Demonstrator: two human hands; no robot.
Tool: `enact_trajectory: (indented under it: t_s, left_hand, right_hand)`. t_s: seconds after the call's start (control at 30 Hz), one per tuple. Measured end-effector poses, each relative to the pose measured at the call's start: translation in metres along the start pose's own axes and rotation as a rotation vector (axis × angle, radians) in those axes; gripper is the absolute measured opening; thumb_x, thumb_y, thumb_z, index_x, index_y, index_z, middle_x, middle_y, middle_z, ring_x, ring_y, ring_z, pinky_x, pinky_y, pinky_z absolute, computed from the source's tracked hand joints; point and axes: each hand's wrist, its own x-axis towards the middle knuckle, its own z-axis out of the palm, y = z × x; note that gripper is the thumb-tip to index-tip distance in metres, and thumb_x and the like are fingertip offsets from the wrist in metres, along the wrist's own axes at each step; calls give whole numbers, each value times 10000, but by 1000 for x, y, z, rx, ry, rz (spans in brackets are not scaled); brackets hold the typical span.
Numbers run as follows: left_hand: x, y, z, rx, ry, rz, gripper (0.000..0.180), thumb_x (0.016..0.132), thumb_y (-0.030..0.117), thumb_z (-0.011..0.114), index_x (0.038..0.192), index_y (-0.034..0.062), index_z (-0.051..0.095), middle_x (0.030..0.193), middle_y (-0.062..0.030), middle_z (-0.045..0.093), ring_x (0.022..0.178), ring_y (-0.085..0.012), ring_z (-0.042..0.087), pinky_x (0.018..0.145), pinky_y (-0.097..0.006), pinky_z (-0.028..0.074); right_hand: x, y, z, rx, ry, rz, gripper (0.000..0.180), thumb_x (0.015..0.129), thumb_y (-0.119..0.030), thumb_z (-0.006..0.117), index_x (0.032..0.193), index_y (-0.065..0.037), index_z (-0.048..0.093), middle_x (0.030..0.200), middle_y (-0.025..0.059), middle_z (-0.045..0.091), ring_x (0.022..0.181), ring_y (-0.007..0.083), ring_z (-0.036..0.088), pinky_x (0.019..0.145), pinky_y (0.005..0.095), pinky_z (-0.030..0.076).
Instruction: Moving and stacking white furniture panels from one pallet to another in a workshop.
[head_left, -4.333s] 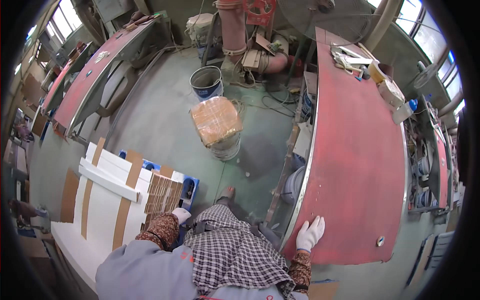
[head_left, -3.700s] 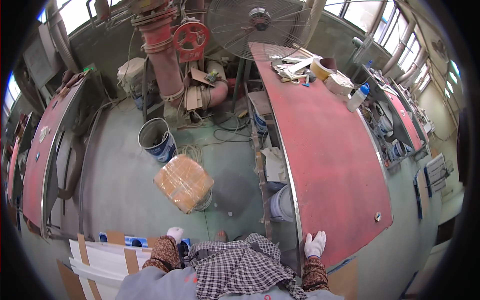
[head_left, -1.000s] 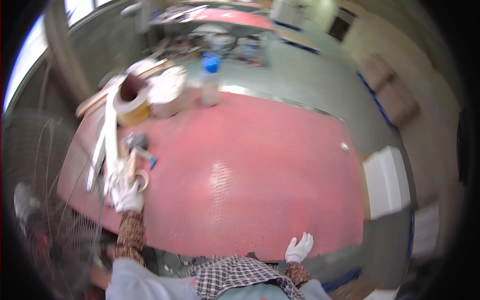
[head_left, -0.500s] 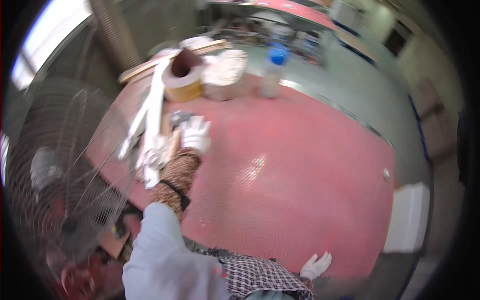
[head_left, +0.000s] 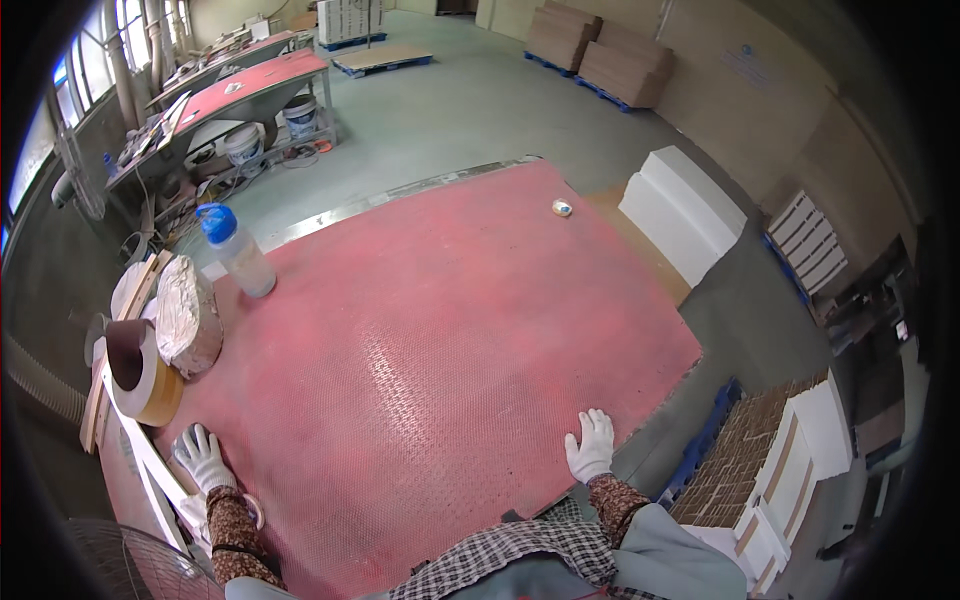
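Observation:
Both my hands wear white knit gloves. My left hand (head_left: 205, 460) lies with fingers spread at the left side of a red textured tabletop (head_left: 450, 330). A dark grey patch shows along its fingers; whether it is part of the glove or a thing beneath cannot be told. Beside that wrist, partly behind the sleeve, is a pale ring (head_left: 258, 513) like a tape roll. White strips (head_left: 150, 460) run next to the hand, and a wide brown abrasive roll (head_left: 155, 390) stands just beyond it. My right hand (head_left: 590, 447) rests open near the table's right front edge, holding nothing.
A blue-lidded bottle (head_left: 238, 255) and a whitish wrapped roll (head_left: 188, 315) stand at the table's left. A small round item (head_left: 562, 208) lies near the far right corner. White panels (head_left: 685, 215) sit beyond the right edge, stacked boards (head_left: 755, 460) nearer. A fan guard (head_left: 130, 560) is lower left.
My view has swung to the right, so the rolls and bottle now appear farther left. My left hand, earlier stretched far forward by the strips, is closer to me. My right hand lies farther onto the tabletop.

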Motion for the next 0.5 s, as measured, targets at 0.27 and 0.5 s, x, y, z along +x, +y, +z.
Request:
enact_trajectory:
  t_s: [0.27,0.5]
  left_hand:
    - [-13,-10,-30,145,-54,11,427,945,169,450,1370,133,478,1580,-109,266,1476,-317,212,1205,-513,193]
    - [20,36,-69,21,-365,-234,569,807,414,661,1336,209,623,1629,-80,240,1510,-336,163,1154,-576,234]
  right_hand:
    - [12,-4,-3,67,16,16,567,834,-304,656,1274,42,567,1359,252,508,1324,434,423,1160,550,285]
    - [8,-1,-2,59,41,-1,565,833,-319,643,1265,39,576,1325,250,526,1315,421,433,1161,547,281]
